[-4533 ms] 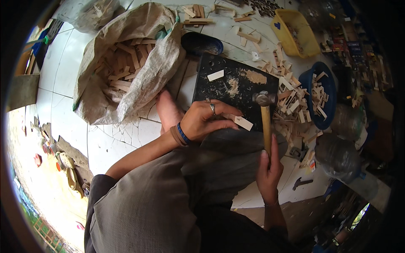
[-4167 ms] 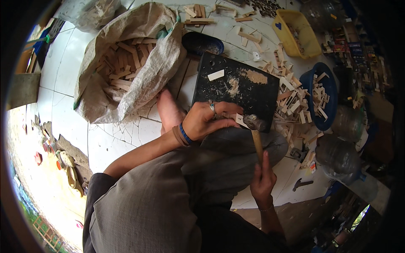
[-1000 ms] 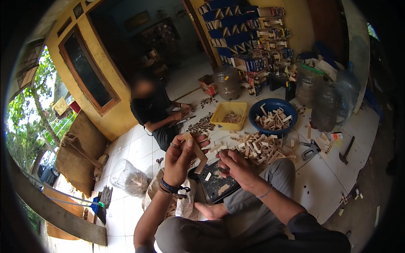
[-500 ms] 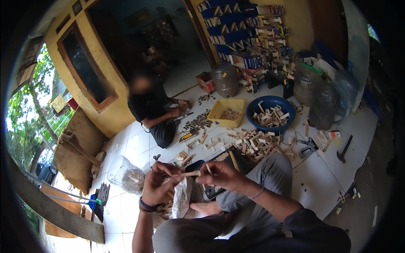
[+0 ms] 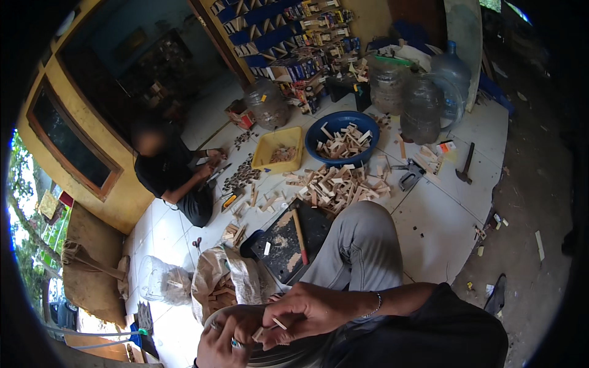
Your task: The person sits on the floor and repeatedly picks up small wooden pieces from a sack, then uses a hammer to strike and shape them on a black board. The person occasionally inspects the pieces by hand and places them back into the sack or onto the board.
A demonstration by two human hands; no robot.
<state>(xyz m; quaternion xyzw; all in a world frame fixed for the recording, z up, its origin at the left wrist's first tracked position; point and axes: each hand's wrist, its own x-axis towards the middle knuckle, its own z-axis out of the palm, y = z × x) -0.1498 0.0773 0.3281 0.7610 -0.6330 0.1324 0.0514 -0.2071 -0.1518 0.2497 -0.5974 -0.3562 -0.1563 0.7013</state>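
Observation:
Low over my lap, my left hand and my right hand are close together, fingers bent in a pinch around small wooden pieces. A short pale wooden piece sticks out between my right fingers. Another wooden piece spans the gap between both hands, partly hidden by fingers. Rings show on my left hand. Just beyond my hands stands a pale sack of wooden pieces. A black board lies past it, with a wooden-handled tool with a red end on top.
A person works on the floor at the left. Loose wooden blocks lie heaped before a blue basin and a yellow tub. A staple gun and a hammer lie to the right. Large plastic bottles stand behind.
My hands have come down and nearer my body, still together with the wooden pieces. The view has turned, so the room appears shifted left, and the sack and board are now less covered.

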